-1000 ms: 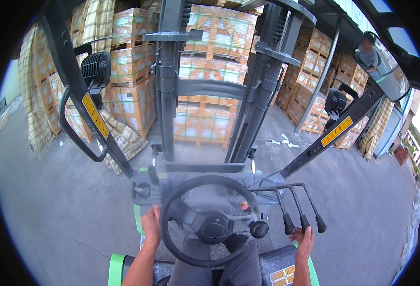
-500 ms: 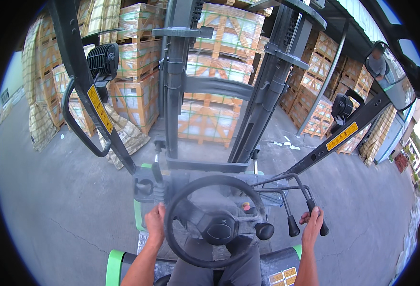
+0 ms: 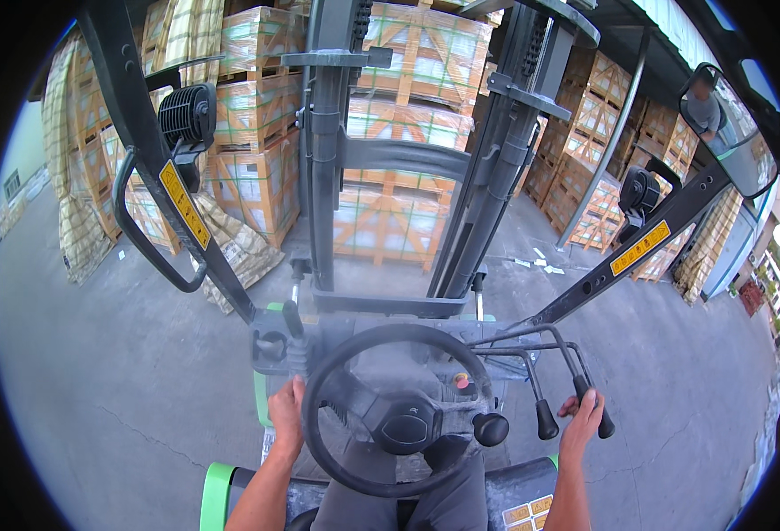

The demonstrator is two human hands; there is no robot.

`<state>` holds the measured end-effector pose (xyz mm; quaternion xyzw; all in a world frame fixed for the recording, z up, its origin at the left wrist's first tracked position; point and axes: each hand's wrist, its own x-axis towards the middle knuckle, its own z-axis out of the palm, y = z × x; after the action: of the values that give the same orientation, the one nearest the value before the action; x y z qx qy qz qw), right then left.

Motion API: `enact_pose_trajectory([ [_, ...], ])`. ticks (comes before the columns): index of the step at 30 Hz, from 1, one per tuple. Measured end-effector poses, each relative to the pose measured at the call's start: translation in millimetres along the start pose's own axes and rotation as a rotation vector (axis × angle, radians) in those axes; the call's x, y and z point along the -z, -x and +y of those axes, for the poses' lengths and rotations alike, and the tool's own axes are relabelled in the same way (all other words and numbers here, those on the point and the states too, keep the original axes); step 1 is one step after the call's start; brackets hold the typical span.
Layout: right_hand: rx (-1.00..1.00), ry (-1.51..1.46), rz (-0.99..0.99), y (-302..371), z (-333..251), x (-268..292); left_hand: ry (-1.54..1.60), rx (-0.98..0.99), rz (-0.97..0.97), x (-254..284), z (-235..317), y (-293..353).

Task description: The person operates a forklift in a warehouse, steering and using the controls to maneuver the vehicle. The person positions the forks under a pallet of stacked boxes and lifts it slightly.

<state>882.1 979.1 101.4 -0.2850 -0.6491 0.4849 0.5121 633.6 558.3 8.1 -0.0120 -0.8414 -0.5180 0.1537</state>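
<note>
Two hands at forklift controls: left hand (image 3: pixel 287 414) curled on the steering wheel (image 3: pixel 395 409) rim, right hand (image 3: pixel 582 421) fingering a black-knobbed lever (image 3: pixel 584 391); work it gently, wrapped pallet (image 3: pixel 391 221) just ahead.

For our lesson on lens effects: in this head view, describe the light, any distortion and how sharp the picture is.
Head view: even daylight with soft shadows on the concrete floor; fisheye bends the mast and the cab pillars toward a black round rim; left hand on the steering wheel and right hand at the levers look sharp, no motion blur.
</note>
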Motion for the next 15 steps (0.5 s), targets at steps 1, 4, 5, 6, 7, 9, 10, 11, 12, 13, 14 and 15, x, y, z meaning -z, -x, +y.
enact_pose_trajectory([
  [1,-0.013,-0.020,0.000,7.9,6.5,8.3,0.008,0.000,0.002,-0.4,-0.7,0.0],
  [4,-0.046,0.029,-0.041,27.9,16.4,30.7,0.029,0.014,0.000,-1.9,-1.1,-0.8],
  [5,-0.082,0.005,-0.058,31.2,16.8,34.3,0.027,0.005,0.004,-2.1,-0.8,-1.5],
  [6,-0.090,0.021,-0.051,32.1,16.7,35.1,0.029,0.010,0.002,-2.3,-0.4,-1.8],
  [7,-0.065,0.032,-0.042,32.1,15.4,35.0,0.035,0.035,-0.007,-2.4,0.0,-1.9],
  [9,-0.066,0.005,-0.034,28.5,13.1,28.7,0.011,0.006,-0.011,-1.6,0.4,-1.0],
  [10,-0.038,0.021,-0.022,25.5,12.3,25.0,0.003,0.007,-0.011,-1.2,0.4,-1.4],
  [11,-0.021,0.019,-0.021,23.6,12.0,21.7,-0.001,-0.003,-0.010,-0.8,0.3,-1.4],
  [12,-0.005,-0.002,-0.029,23.0,12.2,19.9,-0.006,0.000,-0.011,-0.6,0.2,-0.3],
  [13,-0.009,0.014,-0.008,23.4,13.0,18.8,-0.015,0.024,-0.019,-0.3,0.1,0.4],
  [14,-0.010,0.005,0.006,24.6,14.2,18.6,-0.006,0.012,-0.010,-0.2,0.3,1.2],
  [15,-0.014,-0.024,0.018,26.7,15.5,19.4,0.001,0.013,-0.004,-0.1,0.7,1.6],
])
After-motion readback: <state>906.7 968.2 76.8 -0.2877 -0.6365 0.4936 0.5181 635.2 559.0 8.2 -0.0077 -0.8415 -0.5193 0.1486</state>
